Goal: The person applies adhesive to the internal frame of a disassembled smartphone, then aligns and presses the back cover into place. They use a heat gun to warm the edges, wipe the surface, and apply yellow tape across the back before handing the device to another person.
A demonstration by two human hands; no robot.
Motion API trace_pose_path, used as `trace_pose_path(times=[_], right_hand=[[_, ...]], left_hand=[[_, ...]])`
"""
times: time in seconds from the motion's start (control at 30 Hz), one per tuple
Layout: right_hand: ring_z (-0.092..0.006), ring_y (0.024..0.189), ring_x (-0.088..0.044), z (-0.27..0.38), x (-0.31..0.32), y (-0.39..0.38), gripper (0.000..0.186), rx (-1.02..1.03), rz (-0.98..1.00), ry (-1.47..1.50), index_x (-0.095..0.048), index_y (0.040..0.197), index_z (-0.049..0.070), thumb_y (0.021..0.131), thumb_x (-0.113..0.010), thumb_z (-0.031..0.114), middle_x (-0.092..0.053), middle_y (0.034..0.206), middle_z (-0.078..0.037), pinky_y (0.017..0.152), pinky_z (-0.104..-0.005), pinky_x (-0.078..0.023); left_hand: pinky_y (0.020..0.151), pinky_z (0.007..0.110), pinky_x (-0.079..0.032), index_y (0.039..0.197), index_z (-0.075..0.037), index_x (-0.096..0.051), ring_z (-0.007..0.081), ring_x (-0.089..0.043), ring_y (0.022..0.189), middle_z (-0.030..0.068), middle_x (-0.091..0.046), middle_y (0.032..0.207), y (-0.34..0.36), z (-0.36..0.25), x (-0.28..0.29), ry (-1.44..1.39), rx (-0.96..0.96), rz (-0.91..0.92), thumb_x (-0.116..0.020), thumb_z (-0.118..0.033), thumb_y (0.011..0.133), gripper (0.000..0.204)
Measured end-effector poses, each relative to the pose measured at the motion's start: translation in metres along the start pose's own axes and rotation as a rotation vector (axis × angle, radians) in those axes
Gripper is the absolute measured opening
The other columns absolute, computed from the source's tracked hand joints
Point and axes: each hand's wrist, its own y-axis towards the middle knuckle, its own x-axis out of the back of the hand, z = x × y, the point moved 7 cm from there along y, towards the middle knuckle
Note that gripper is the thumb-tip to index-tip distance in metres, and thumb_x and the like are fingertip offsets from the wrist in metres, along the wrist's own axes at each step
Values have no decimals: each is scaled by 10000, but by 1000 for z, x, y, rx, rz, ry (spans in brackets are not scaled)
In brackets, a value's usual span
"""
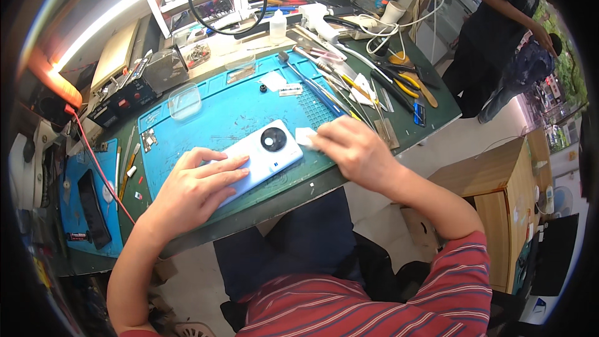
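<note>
A light blue smartphone (265, 161) lies back side up on the blue work mat (206, 118), its large round black camera ring toward the upper right. Across the phone's lower end lies my left hand (203, 181), its fingers on the back and far edge; the thumb is hidden. My right hand (352, 150) is closed in a pinch beside the camera end. From its fingertips sticks out a small white piece (304, 136), like folded tissue or cloth, close to the phone's corner.
Behind the phone are a clear plastic tray (185, 102), a small black part (262, 88) and a white squeeze bottle (277, 27). Tweezers, brushes and yellow-handled pliers (407, 85) crowd the right side. A power supply (125, 97) stands at left. Another person (499, 31) stands beyond the bench.
</note>
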Motion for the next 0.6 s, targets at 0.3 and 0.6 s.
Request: trace_pose_path(times=[0.3, 0.6], right_hand=[[-280, 1178, -568, -83, 28, 23, 343, -410, -169, -525, -705, 1179, 89, 858, -592, 50, -661, 1201, -99, 1063, -467, -378], [-311, 1071, -644, -71, 27, 34, 319, -399, -235, -25, -692, 1194, 54, 885, -616, 61, -694, 1137, -127, 974, -430, -473]], left_hand=[[957, 400, -502, 1281, -59, -642, 312, -603, 1084, 101, -671, 1249, 18, -9, -2, 134, 253, -130, -847, -192, 748, 586], [1003, 439, -449, 1335, 15, -496, 394, -531, 1133, 219, -550, 1163, 39, 12, -8, -32, 458, 155, -876, -261, 740, 758]])
